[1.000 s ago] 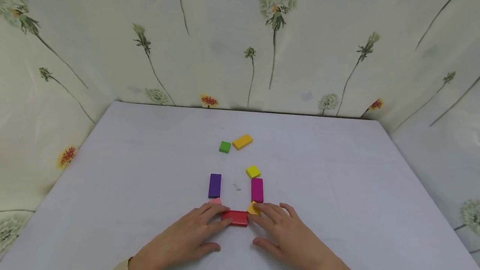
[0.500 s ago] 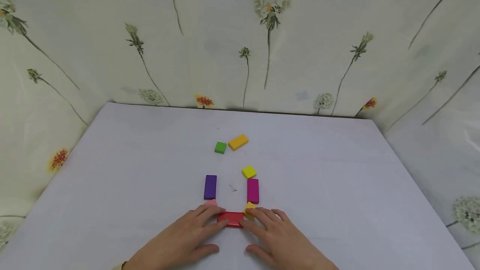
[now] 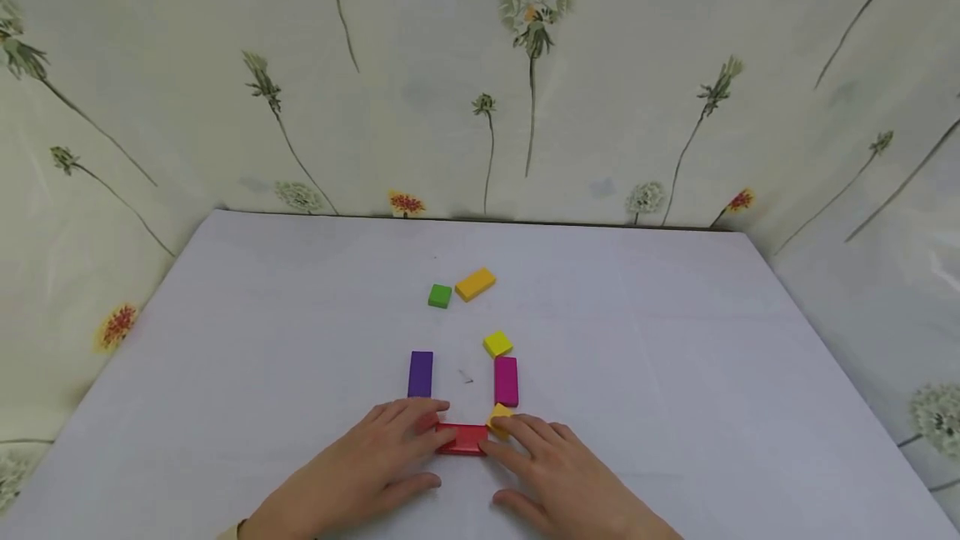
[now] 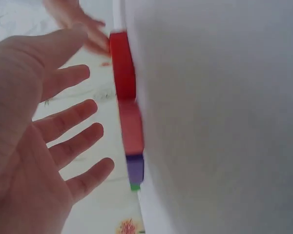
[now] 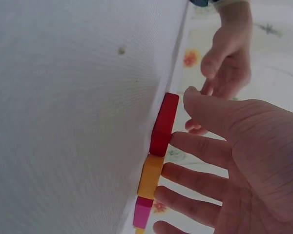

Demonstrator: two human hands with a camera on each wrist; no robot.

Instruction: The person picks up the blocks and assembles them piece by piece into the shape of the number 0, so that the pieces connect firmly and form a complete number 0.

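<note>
A red block (image 3: 468, 440) lies flat on the white table between both hands. My left hand (image 3: 367, 461) is spread over its left end and over a pink block (image 4: 131, 127), mostly hidden in the head view; the left wrist view shows its fingers relaxed and above the blocks. On the right, my right hand (image 3: 566, 473) has its fingertips on the red block's right end and on an orange-yellow block (image 5: 151, 176). Beyond these lie a purple block (image 3: 421, 373) on the left and a magenta block (image 3: 506, 382) on the right.
A small yellow block (image 3: 498, 344) sits at the magenta block's far end. Farther back lie a small green block (image 3: 440, 296) and a longer orange block (image 3: 476, 284). Flower-patterned cloth (image 3: 420, 107) rises behind the table.
My left fingers have shifted slightly forward over the pink block, covering more of it. My right index fingertip has moved left onto the red block's end. The view has shifted a little.
</note>
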